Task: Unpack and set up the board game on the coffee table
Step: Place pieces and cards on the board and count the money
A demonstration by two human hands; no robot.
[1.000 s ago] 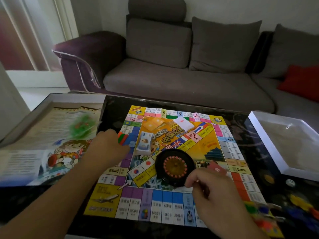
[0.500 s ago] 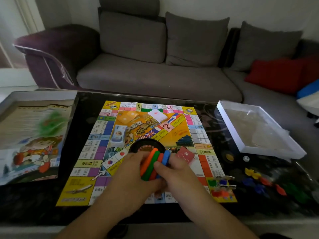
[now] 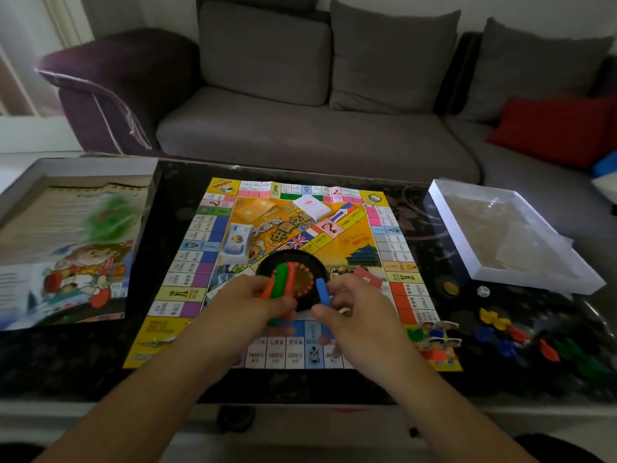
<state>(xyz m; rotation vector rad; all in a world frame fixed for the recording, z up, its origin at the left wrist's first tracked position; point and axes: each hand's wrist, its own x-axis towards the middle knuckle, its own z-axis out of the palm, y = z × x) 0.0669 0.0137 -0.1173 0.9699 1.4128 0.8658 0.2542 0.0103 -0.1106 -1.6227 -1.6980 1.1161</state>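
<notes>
Left hand (image 3: pixel 247 309) grips orange and green pieces (image 3: pixel 278 285) just over the roulette wheel (image 3: pixel 302 279). Right hand (image 3: pixel 354 312) pinches a blue piece (image 3: pixel 322 290) beside it.

Sofa: a grey fabric corner sofa (image 3: pixel 314 138) runs behind the table and bends round to the right.
Armrest: its dark purple padded armrest (image 3: pixel 117 81) sits at the left end, with pale piping along the edge.
Back cushions: three loose grey back cushions (image 3: pixel 394 58) lean upright against the backrest, side by side.
Red cushion: a red square throw cushion (image 3: pixel 554 128) rests on the right-hand seat.
Blue item: a small bright blue object (image 3: pixel 606 163) lies just beside the red cushion; too cropped to identify.
</notes>
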